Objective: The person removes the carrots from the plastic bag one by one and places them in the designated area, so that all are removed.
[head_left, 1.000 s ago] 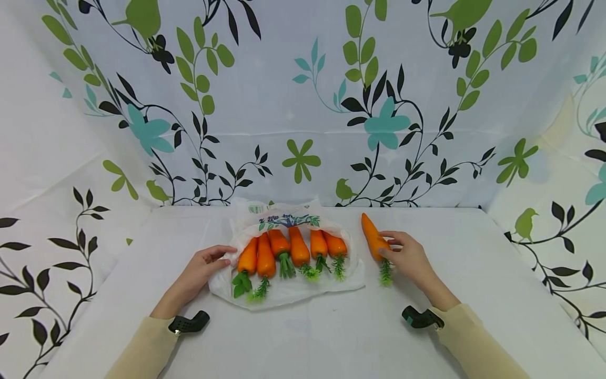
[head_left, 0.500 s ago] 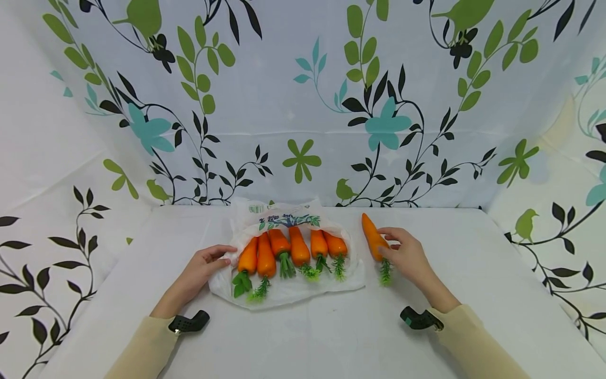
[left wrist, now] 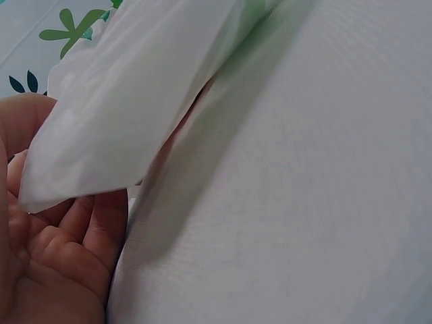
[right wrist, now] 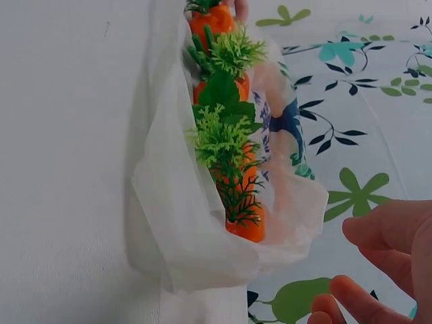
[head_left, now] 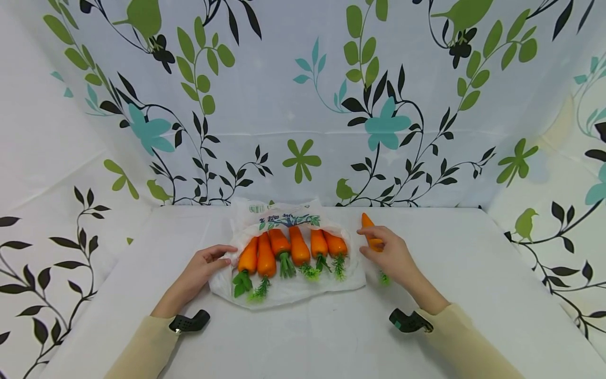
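Note:
A white plastic bag (head_left: 293, 297) with a printed tree lies in the middle of the table, and several orange carrots (head_left: 299, 246) with green tops show in its mouth. My left hand (head_left: 201, 271) pinches the bag's left edge; in the left wrist view the film (left wrist: 101, 155) passes between thumb and curled fingers. To the right of the bag lies a lone carrot (head_left: 366, 222), partly hidden by my right hand (head_left: 397, 258). That hand is over it with thumb and fingers apart; in the right wrist view nothing shows between the fingertips (right wrist: 347, 287).
A white table (head_left: 303, 342) carries everything. Patterned cloth (head_left: 303, 121) with leaves and birds hangs behind it and at both sides. Dark wrist cameras (head_left: 189, 321) sit at both sleeves.
My right hand has let go of the lone carrot's lower part and shifted left across it, so it now covers its middle. Left hand and bag have stayed put.

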Demonstrator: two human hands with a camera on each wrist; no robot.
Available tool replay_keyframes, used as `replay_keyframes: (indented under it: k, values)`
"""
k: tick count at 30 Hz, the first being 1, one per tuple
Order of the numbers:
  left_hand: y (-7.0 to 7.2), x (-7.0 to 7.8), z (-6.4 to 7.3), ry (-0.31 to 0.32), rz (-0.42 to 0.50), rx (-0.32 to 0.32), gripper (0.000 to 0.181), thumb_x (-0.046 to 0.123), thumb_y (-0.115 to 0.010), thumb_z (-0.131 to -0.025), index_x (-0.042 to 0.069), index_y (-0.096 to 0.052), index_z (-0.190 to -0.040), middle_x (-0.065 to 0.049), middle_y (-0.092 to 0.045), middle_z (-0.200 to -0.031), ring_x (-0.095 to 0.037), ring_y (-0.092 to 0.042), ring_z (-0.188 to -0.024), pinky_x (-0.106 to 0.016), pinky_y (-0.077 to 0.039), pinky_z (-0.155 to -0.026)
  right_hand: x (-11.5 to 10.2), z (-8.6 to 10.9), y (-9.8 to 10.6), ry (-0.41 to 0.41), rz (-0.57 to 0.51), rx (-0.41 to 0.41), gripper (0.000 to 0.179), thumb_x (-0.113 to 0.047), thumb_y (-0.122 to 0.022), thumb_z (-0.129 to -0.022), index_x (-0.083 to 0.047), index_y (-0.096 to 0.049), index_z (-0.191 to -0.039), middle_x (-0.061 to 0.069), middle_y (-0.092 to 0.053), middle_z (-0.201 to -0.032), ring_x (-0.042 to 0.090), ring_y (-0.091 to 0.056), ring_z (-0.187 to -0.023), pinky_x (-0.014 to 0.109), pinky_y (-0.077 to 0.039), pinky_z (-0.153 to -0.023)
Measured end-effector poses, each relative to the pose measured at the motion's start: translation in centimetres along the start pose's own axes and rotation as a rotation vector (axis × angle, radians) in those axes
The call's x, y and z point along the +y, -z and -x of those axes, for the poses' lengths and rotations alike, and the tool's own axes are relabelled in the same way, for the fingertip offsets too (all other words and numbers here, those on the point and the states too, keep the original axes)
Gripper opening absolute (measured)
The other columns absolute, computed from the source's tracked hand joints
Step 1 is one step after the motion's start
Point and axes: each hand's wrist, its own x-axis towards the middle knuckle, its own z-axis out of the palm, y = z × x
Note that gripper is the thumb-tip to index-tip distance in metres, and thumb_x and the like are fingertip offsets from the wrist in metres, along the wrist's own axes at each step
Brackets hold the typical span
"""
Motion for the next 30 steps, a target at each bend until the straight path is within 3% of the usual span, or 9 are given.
replay_keyframes:
  k: [18,21,26,30]
  values:
    - [0.0,0.0,-0.1,0.000,0.001,0.003,0.034,0.015,-0.060,-0.099,0.001,-0.062,-0.129,-0.018,-0.050,-0.145,-0.031,-0.038,-0.135,-0.011,-0.035,-0.095,-2.0,-0.9,-3.6,0.052,-0.069,-0.068,0.035,-0.007,-0.073,-0.089,-0.006,-0.068,-0.123,0.008,-0.064,-0.125,0.029,-0.060,-0.110,0.045,-0.053,-0.089]
    - [0.0,0.0,-0.1,0.003,-0.007,0.006,0.034,0.016,-0.061,-0.098,0.002,-0.063,-0.129,-0.017,-0.051,-0.145,-0.031,-0.039,-0.136,-0.020,-0.036,-0.103,-2.3,-1.2,-4.1,0.057,-0.085,-0.081,0.034,-0.007,-0.073,-0.089,-0.006,-0.069,-0.122,0.008,-0.064,-0.127,0.030,-0.059,-0.113,0.046,-0.053,-0.091]
    - [0.0,0.0,-0.1,-0.004,-0.010,0.014,0.034,0.014,-0.061,-0.098,0.001,-0.063,-0.129,-0.019,-0.050,-0.145,-0.034,-0.036,-0.139,-0.051,-0.025,-0.114,-2.3,-1.7,-5.0,0.067,-0.076,-0.103,0.034,-0.009,-0.073,-0.089,-0.007,-0.069,-0.123,0.008,-0.062,-0.133,0.030,-0.057,-0.117,0.046,-0.051,-0.093]
    - [-0.1,0.1,0.0,-0.007,-0.007,0.018,0.033,0.012,-0.061,-0.098,0.000,-0.063,-0.128,-0.021,-0.050,-0.145,-0.037,-0.034,-0.140,-0.056,-0.020,-0.115,-2.4,-2.0,-5.6,0.067,-0.068,-0.125,0.034,-0.010,-0.073,-0.090,-0.008,-0.069,-0.124,0.008,-0.059,-0.138,0.028,-0.054,-0.124,0.046,-0.047,-0.099]
